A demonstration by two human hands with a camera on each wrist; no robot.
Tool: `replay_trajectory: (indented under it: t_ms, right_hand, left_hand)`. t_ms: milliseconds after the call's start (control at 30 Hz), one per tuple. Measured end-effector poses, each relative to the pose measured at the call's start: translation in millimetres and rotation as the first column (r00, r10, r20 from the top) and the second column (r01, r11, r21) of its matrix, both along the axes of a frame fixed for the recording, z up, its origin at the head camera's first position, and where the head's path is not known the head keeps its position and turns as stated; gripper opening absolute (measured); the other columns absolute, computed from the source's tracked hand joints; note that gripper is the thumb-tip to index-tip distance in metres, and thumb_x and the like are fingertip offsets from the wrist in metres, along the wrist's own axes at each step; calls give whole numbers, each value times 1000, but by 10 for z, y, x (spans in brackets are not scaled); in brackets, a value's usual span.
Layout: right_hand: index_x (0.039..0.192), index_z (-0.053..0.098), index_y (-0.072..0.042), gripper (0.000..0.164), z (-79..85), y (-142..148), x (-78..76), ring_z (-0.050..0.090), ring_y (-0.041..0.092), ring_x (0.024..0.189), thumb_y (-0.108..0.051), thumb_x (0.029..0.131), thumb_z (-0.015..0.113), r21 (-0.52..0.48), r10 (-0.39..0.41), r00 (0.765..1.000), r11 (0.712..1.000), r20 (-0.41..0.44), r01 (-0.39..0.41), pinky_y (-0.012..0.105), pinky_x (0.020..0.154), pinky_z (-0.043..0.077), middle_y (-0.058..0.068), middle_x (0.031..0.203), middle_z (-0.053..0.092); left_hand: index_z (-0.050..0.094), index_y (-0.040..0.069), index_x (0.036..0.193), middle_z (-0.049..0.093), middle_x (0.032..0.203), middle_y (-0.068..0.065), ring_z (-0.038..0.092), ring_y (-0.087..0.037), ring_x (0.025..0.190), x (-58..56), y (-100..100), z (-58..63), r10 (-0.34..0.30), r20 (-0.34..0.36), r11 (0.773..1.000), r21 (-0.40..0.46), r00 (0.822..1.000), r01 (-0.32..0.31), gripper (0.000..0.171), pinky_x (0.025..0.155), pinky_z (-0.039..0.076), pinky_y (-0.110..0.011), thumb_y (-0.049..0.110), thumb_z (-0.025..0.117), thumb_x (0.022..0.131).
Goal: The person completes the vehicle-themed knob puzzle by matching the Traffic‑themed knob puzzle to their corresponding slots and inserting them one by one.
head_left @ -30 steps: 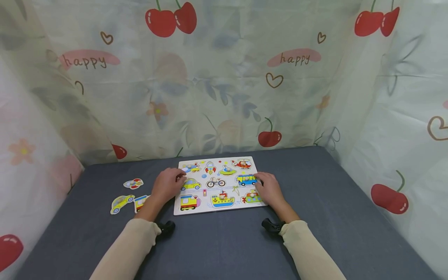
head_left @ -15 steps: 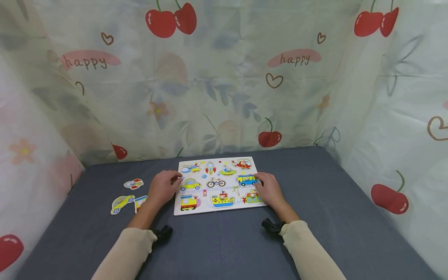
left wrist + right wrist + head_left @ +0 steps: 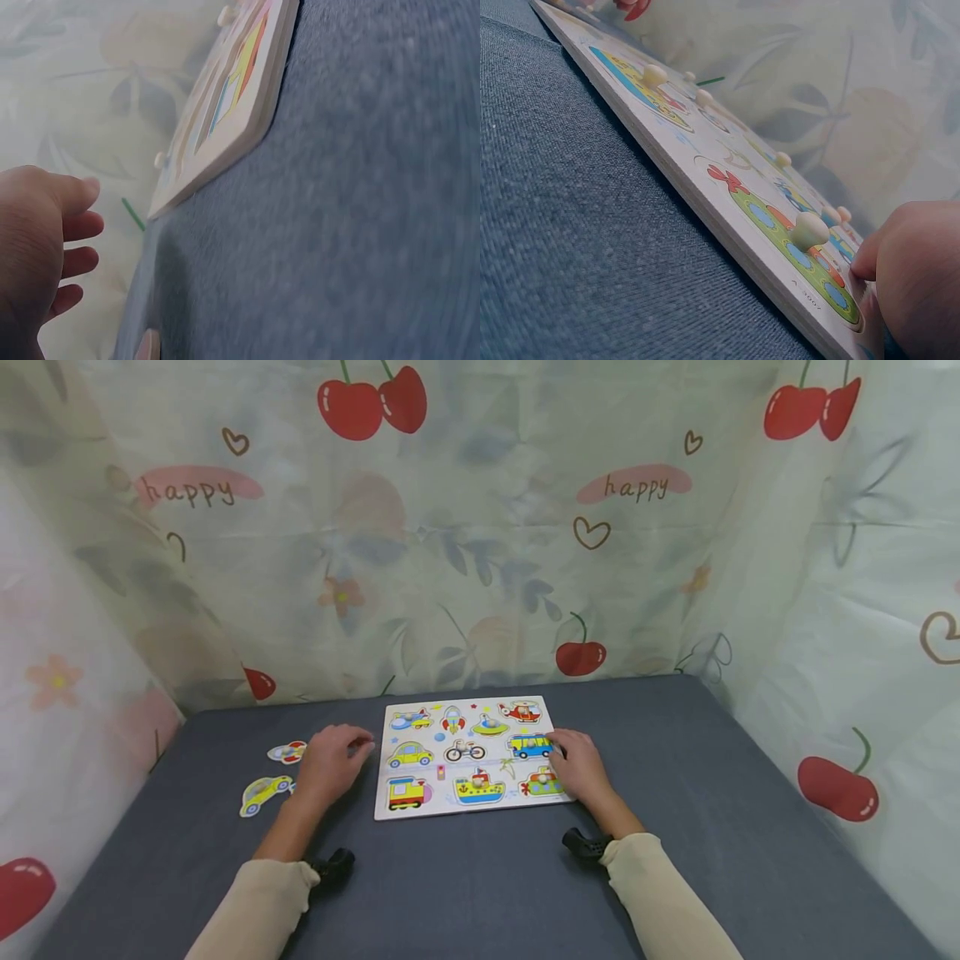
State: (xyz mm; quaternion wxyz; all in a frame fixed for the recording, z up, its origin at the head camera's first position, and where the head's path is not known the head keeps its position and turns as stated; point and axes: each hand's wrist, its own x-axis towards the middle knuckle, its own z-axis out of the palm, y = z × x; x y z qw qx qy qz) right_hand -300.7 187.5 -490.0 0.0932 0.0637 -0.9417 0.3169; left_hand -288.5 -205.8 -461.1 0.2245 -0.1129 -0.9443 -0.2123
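Note:
A wooden knob puzzle board [image 3: 442,777] with vehicle pictures lies flat on the table. Just left of it, above the cloth, my left hand [image 3: 327,764] has its fingers loosely bent with nothing between them; the left wrist view shows this hand [image 3: 30,240] apart from the board's corner [image 3: 247,124]. My right hand [image 3: 581,768] holds the board's right edge beside the bus piece [image 3: 531,746]. In the right wrist view its thumb [image 3: 866,261] touches the board near the knobbed green submarine piece [image 3: 787,247]; the other fingers are hidden.
Left of my left hand lie a loose yellow car piece [image 3: 262,795] and a rocket piece [image 3: 285,752], partly covered by the hand. Dark grey cloth covers the table [image 3: 465,893]. Printed curtains [image 3: 480,568] hang behind and at both sides.
My left hand has moved left, off the board's left edge toward the loose pieces, and now hides the loose train piece. The right hand and the board have stayed in place.

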Motion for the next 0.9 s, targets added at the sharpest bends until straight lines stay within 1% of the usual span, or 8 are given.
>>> replay_trajectory:
  t_ms: [133, 267, 500, 600, 767, 900]
  right_hand:
    - [130, 60, -2, 38, -6, 2, -5, 40, 34, 132, -12, 93, 57, 0, -6, 1000, 1000, 9, 6, 51, 108, 29, 16, 137, 54]
    - [130, 60, -2, 38, -14, 0, -2, 40, 34, 132, -11, 93, 58, -5, -4, 1000, 1000, 5, 4, 51, 108, 29, 16, 137, 54]
    - [130, 61, -1, 38, -20, -1, 7, 40, 34, 132, -11, 93, 57, -14, 3, 1000, 1000, 3, -3, 51, 108, 29, 17, 137, 54]
    - [129, 61, -1, 38, -5, -3, 9, 40, 35, 131, -10, 93, 57, -13, 5, 1000, 1000, -1, -5, 51, 108, 28, 17, 136, 54]
    - [129, 61, -1, 38, 18, -4, 5, 40, 35, 131, -10, 93, 56, -4, 10, 1000, 1000, -10, -10, 51, 108, 28, 17, 136, 55]
    - [130, 60, -1, 38, 22, -4, 8, 40, 35, 132, -10, 93, 56, -4, 8, 1000, 1000, 2, -8, 50, 108, 28, 17, 136, 55]
  left_hand:
    - [74, 8, 99, 69, 94, -9, 59, -29, 89, 21, -86, 8, 28, 5, 999, -17, 1000, -27, 16, 80, 46, -47, 17, 76, 86]
    - [74, 8, 102, 68, 100, -11, 57, -32, 96, 30, -177, 14, 61, 46, 998, -21, 997, -60, 18, 85, 44, -50, 19, 73, 88]
    - [72, 5, 106, 66, 109, -17, 55, -36, 101, 11, -359, -29, 101, 106, 995, -3, 989, -101, 22, 90, 41, -54, 20, 71, 90]
    - [71, 5, 107, 63, 113, -19, 53, -39, 105, 12, -432, -40, 105, 130, 994, -6, 986, -105, 23, 91, 39, -58, 20, 70, 91]
    - [70, 6, 110, 59, 121, -21, 49, -43, 111, 21, -563, -70, 90, 151, 996, 0, 984, -91, 24, 92, 35, -62, 19, 69, 90]
    - [68, 5, 113, 56, 125, -23, 46, -45, 114, 13, -641, -86, 100, 182, 995, -7, 978, -100, 27, 94, 33, -61, 20, 69, 91]
